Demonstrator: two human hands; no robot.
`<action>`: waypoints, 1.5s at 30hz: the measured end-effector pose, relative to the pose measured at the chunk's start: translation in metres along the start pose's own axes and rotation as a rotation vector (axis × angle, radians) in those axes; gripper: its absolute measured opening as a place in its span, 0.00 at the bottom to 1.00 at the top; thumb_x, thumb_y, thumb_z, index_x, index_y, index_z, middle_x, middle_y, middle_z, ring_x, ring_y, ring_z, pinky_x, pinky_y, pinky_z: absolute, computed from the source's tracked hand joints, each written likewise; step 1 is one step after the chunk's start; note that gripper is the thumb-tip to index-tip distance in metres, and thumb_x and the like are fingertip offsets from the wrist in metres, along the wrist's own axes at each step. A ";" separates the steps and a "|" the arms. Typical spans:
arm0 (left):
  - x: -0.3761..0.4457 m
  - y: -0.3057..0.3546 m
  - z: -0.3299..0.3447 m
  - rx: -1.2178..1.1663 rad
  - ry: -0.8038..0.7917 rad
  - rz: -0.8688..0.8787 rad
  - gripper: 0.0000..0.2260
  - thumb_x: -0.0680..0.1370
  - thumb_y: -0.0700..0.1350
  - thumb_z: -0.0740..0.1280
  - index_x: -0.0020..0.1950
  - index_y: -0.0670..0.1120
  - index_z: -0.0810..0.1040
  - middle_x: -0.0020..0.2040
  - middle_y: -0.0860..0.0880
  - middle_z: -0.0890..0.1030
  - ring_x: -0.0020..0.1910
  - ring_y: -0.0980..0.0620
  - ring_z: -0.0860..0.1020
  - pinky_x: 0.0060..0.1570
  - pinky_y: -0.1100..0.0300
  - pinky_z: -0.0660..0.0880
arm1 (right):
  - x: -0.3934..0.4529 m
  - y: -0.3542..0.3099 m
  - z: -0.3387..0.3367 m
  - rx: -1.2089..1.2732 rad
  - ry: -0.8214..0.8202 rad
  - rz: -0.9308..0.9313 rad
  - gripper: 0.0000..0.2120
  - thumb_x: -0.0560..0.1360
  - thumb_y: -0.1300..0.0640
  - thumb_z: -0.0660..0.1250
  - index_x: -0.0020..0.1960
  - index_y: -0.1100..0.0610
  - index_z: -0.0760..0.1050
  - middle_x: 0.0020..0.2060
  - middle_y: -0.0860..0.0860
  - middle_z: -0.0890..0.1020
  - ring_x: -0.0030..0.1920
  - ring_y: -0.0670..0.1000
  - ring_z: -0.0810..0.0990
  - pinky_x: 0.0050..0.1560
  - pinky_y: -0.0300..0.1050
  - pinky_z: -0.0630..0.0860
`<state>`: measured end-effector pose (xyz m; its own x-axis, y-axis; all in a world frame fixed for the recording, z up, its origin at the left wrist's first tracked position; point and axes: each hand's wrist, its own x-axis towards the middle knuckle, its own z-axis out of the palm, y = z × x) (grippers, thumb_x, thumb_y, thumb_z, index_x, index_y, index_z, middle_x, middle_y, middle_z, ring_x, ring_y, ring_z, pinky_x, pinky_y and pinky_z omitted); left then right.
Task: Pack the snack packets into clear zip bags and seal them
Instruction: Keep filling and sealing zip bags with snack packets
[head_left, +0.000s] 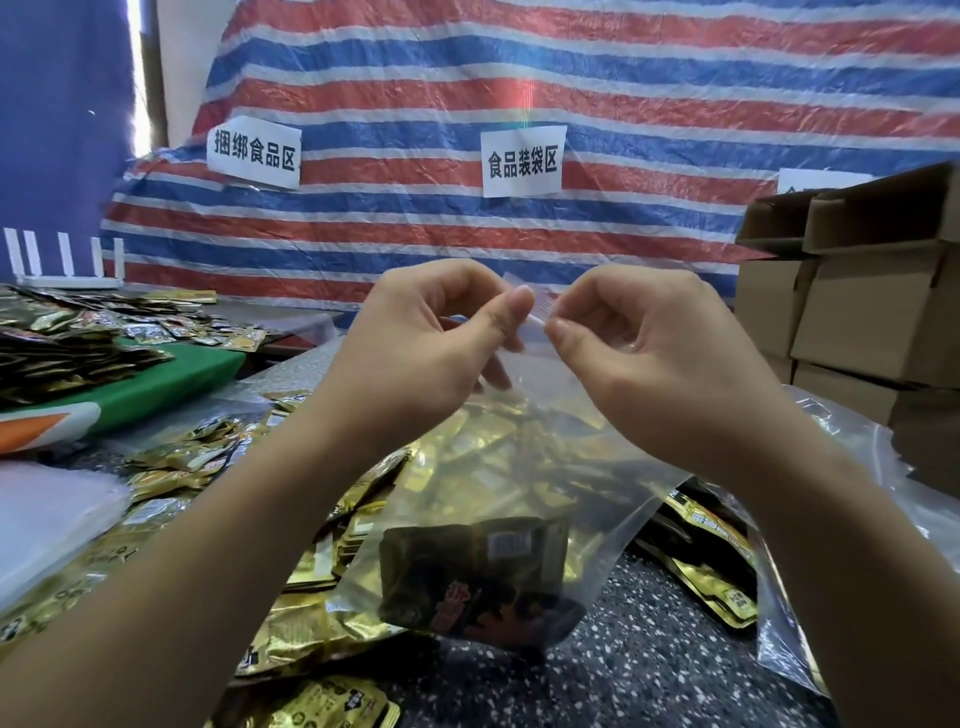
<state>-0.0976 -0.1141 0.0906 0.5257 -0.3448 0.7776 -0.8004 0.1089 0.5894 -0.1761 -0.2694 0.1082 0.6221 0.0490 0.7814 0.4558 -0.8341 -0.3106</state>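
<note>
A clear zip bag (561, 457) hangs in front of me above the speckled table (649, 670). Both hands pinch its top strip: my left hand (436, 332) grips it from the left, my right hand (639, 343) from the right, thumbs and forefingers nearly touching. Inside the bag, at the bottom, lies a dark snack packet (478, 582) with red lettering. Gold snack packets (306, 629) are scattered on the table under and left of the bag.
More gold packets (711, 566) lie at the right beside another clear bag (810, 613). Stacked cardboard boxes (872, 312) stand at the far right. A green board (156, 384) with dark packets sits at the left. A striped tarp (519, 93) hangs behind.
</note>
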 end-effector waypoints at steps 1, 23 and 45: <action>0.000 0.000 -0.001 0.009 0.004 0.005 0.08 0.78 0.47 0.68 0.44 0.43 0.80 0.36 0.47 0.82 0.31 0.51 0.82 0.31 0.64 0.75 | 0.000 0.000 0.000 -0.004 -0.002 -0.002 0.08 0.77 0.58 0.70 0.40 0.50 0.79 0.32 0.44 0.81 0.37 0.43 0.80 0.37 0.34 0.74; -0.002 0.007 0.003 0.092 -0.028 0.050 0.07 0.80 0.43 0.66 0.45 0.43 0.81 0.36 0.50 0.83 0.32 0.55 0.81 0.33 0.67 0.74 | -0.002 -0.006 -0.001 -0.019 0.021 -0.003 0.08 0.77 0.53 0.70 0.39 0.51 0.79 0.31 0.45 0.80 0.35 0.43 0.78 0.35 0.33 0.72; -0.007 0.006 0.009 0.172 0.023 0.104 0.08 0.81 0.44 0.65 0.45 0.43 0.80 0.34 0.50 0.81 0.31 0.53 0.81 0.34 0.52 0.78 | -0.001 -0.004 -0.004 0.018 -0.034 0.062 0.07 0.78 0.54 0.70 0.40 0.50 0.79 0.32 0.46 0.81 0.35 0.45 0.80 0.34 0.37 0.75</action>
<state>-0.1086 -0.1198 0.0865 0.4424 -0.3188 0.8382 -0.8872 -0.0189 0.4611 -0.1816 -0.2684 0.1110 0.6709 0.0163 0.7414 0.4267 -0.8261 -0.3680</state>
